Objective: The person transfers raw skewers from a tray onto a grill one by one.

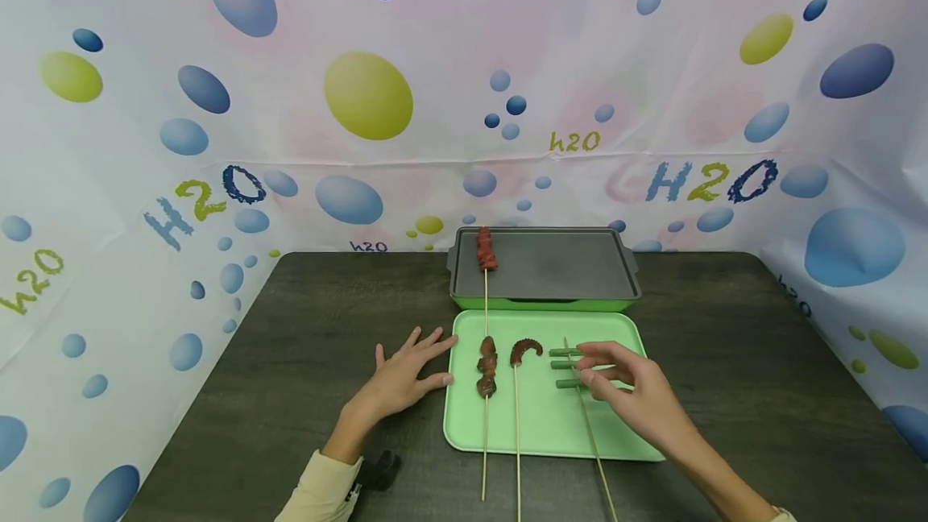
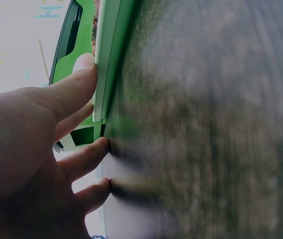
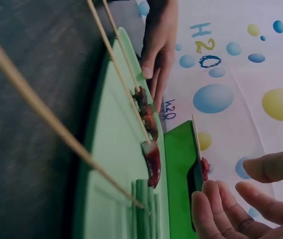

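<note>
My left hand (image 1: 406,373) lies with fingers spread at the left edge of the light green tray (image 1: 464,433); in the left wrist view its thumb touches the tray's rim. Over the tray's right part hovers my right hand (image 1: 631,385), thumb and fingers apart and lightly bent, holding nothing in the right wrist view. Below its fingertips is a skewer (image 1: 598,457) with three green stick-shaped pieces (image 1: 564,384) across it. To their left lie a skewer with a curled dark red piece (image 1: 526,346), like a tentacle, and one with brown meat chunks (image 1: 487,365).
Behind the tray stands a green-sided griddle (image 1: 565,264) with a dark flat top. A red meat skewer (image 1: 486,250) rests on its left side, its stick pointing to the tray. The dark wooden table (image 1: 312,304) ends at a printed backdrop (image 1: 449,143).
</note>
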A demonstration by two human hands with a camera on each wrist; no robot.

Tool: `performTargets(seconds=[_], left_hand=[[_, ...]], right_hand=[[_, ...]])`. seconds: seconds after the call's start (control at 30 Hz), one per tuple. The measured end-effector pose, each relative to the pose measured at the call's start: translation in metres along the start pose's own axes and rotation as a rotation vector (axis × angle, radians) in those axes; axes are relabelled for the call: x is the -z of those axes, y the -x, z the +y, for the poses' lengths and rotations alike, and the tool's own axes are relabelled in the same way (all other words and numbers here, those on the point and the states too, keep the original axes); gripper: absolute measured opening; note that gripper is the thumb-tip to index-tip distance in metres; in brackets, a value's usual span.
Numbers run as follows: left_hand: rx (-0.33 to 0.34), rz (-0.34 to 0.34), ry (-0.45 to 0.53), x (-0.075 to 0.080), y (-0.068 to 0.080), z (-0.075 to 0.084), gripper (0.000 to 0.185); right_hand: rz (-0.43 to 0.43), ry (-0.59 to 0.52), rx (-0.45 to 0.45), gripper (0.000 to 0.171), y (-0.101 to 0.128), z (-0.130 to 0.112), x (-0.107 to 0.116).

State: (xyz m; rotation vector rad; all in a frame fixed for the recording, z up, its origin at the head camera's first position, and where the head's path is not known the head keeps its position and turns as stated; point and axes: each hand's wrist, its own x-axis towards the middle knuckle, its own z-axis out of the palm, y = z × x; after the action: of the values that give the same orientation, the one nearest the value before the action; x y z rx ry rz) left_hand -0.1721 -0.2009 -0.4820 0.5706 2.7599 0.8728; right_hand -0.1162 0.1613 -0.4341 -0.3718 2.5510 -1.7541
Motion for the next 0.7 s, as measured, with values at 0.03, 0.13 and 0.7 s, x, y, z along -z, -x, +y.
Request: performTargets(seconds=[0.03,0.13,0.7], left_hand=[[0.0,-0.001,-0.002,0.0,0.0,0.0,0.065],[-0.001,-0.005,-0.004,0.001,0.0,0.0,0.065],[0.006,-0.007,-0.006,0.0,0.002,0.0,0.065]], right_hand=[[0.006,0.006,-0.004,0.031,0.003,0.001,0.001],[0.016,0.002,-0.032,0.032,0.013,0.003,0.006],[-0.256,-0.235,-0.222,0.044,0.053,0.044,0.036]])
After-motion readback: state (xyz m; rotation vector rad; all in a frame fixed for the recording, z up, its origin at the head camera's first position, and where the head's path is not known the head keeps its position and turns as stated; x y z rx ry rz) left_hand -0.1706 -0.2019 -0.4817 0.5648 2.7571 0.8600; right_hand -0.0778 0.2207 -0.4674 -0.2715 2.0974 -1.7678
